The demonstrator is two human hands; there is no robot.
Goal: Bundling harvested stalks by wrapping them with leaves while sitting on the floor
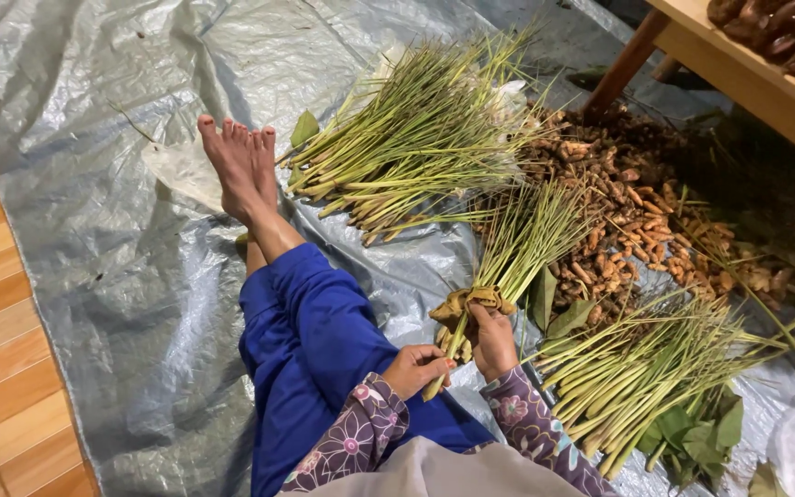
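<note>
From the head view, the person sits on a grey tarp (121, 276), legs stretched out, holding a small bundle of lemongrass stalks (517, 244) over the lap. The right hand (492, 342) is closed around the bundle near its root end, just below a brownish band (471, 300) wrapped round it; the left hand (413, 368) is closed on the butt of a single stalk (443, 366). This looks like the tying or evening-up step, and finishing it likely calls for a firm, steady hold. The bundle's long axis runs diagonally, roots toward the lap, tips up and right toward a heap of turmeric roots (627, 202).
</note>
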